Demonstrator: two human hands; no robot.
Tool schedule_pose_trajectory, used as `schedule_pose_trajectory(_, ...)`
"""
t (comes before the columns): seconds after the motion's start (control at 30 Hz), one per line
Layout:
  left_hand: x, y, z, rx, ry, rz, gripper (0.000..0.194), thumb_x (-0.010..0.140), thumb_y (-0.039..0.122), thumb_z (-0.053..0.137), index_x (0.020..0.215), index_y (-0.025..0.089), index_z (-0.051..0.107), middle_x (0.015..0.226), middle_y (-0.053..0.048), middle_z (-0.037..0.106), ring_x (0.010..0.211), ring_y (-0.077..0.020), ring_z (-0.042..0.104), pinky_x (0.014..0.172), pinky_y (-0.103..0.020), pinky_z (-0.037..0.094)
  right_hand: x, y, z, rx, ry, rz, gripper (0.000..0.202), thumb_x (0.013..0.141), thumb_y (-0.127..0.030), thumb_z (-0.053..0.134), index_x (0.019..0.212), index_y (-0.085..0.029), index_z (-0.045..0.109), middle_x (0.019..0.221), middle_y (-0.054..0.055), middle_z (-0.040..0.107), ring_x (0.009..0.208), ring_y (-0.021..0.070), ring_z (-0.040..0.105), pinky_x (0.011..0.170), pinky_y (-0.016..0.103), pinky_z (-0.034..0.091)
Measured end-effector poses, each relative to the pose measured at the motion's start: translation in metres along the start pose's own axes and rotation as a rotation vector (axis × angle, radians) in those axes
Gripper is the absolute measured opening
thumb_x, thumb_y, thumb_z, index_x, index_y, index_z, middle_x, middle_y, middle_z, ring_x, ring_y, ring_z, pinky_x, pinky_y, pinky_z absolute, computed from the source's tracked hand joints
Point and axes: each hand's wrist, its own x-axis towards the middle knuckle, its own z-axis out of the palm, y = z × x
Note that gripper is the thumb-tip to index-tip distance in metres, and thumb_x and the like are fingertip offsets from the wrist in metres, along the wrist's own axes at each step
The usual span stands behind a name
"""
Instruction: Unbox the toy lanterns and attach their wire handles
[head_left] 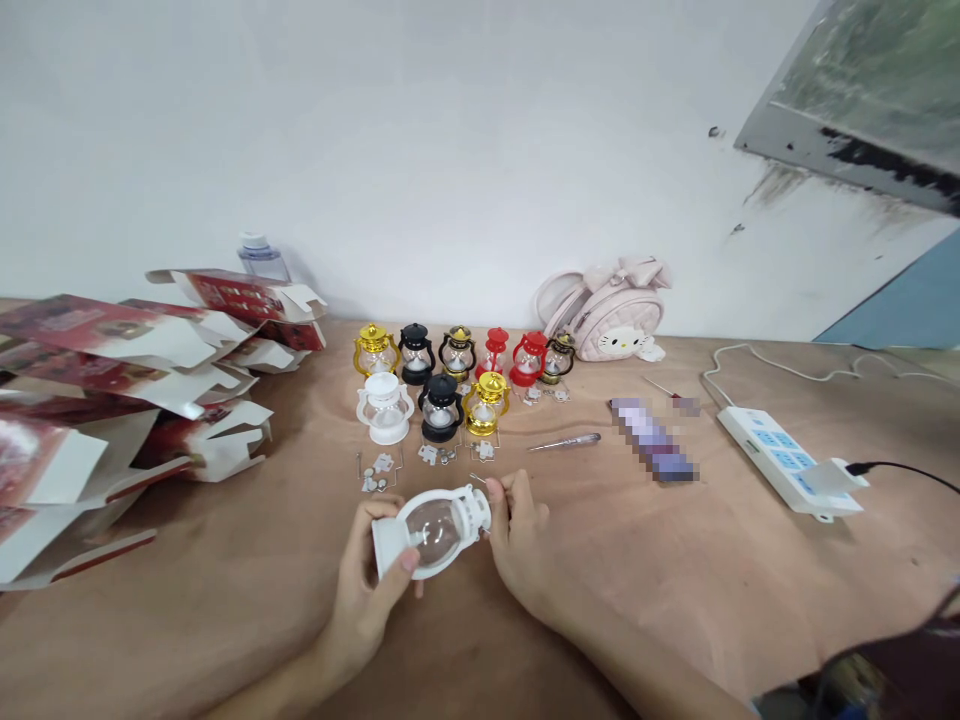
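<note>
A small white lantern (437, 530) with a clear globe lies tilted on its side in my left hand (367, 575), whose fingers and thumb wrap round its base. At the lantern's top end, my right hand (519, 530) pinches a thin metal wire piece (478, 480) between thumb and forefinger. Just beyond my hands stand a white lantern (385, 410), a black lantern (440, 408) and a gold lantern (487, 403), all upright. Small metal and white parts (383, 463) lie in front of them.
Behind is a row of several lanterns (459, 354). Opened red and white boxes (112, 350) pile up at left, near a bottle (262, 258). A pink bag (619, 315) leans on the wall. Rightward lie a screwdriver (566, 442), a phone (652, 440) and a power strip (784, 458).
</note>
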Motion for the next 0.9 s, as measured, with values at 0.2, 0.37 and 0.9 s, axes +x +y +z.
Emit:
schedule_pose_trajectory(0.2,0.004,0.001,0.0,-0.025,0.089,-0.134,0.043,0.072,0.04,0.071,0.1,0.023,0.043,0.073,0.004,0.053,0.058,-0.0119,0.053,0.053,-0.023,0.046,0.044,0.042,-0.012,0.068,0.016,0.115,0.035,0.094,-0.05,0.029,0.075,-0.025,0.042,0.061,0.001,0.062,0.055,0.018,0.058,0.058,0.029,0.04)
schedule_pose_trajectory(0.37,0.002,0.011,0.0,0.241,0.062,0.136,0.041,0.064,0.027,0.075,0.097,0.02,0.051,0.092,-0.004,0.062,0.08,-0.018,0.063,0.067,-0.027,0.052,0.087,0.092,-0.025,0.052,-0.059,0.058,0.043,0.09,-0.059,0.034,0.074,-0.022,0.051,0.079,0.005,0.067,0.076,0.0193,0.061,0.072,0.031,0.043)
schedule_pose_trajectory(0.9,0.011,0.01,-0.022,0.858,0.0,0.913,0.027,0.074,0.028,0.067,0.1,0.031,0.059,0.083,0.0,0.074,0.081,-0.0244,0.067,0.076,-0.036,0.036,0.102,0.105,-0.034,0.255,0.017,0.324,0.04,0.082,-0.057,0.048,0.067,-0.02,0.051,0.053,-0.002,0.053,0.041,0.0126,0.049,0.042,0.027,0.039)
